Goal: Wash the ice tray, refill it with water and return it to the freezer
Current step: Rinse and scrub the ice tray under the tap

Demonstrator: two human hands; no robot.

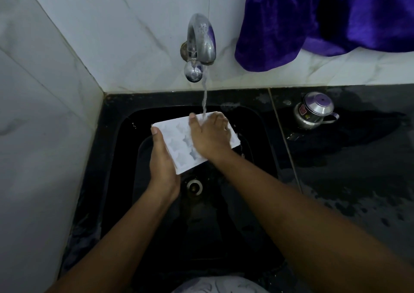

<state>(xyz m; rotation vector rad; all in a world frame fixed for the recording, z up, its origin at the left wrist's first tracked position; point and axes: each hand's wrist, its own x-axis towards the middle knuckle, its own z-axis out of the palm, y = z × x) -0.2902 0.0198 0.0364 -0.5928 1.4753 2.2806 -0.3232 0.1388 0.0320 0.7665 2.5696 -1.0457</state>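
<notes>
A white ice tray [177, 142] with star-shaped cells is held tilted over the black sink [112, 135]. My left hand [162, 158] grips its near left edge, thumb along the rim. My right hand [210, 135] lies flat across the tray's top, fingers spread toward the far edge. Water runs from the chrome tap [201, 43] in a thin stream and lands at the tray's far edge, by my right fingers.
The sink's drain [194, 187] is just below the tray. A steel lidded mug [313, 113] stands on the wet black counter [358, 180] to the right. A purple cloth [313, 19] hangs over the ledge at top right. White marble tiles wall the left and back.
</notes>
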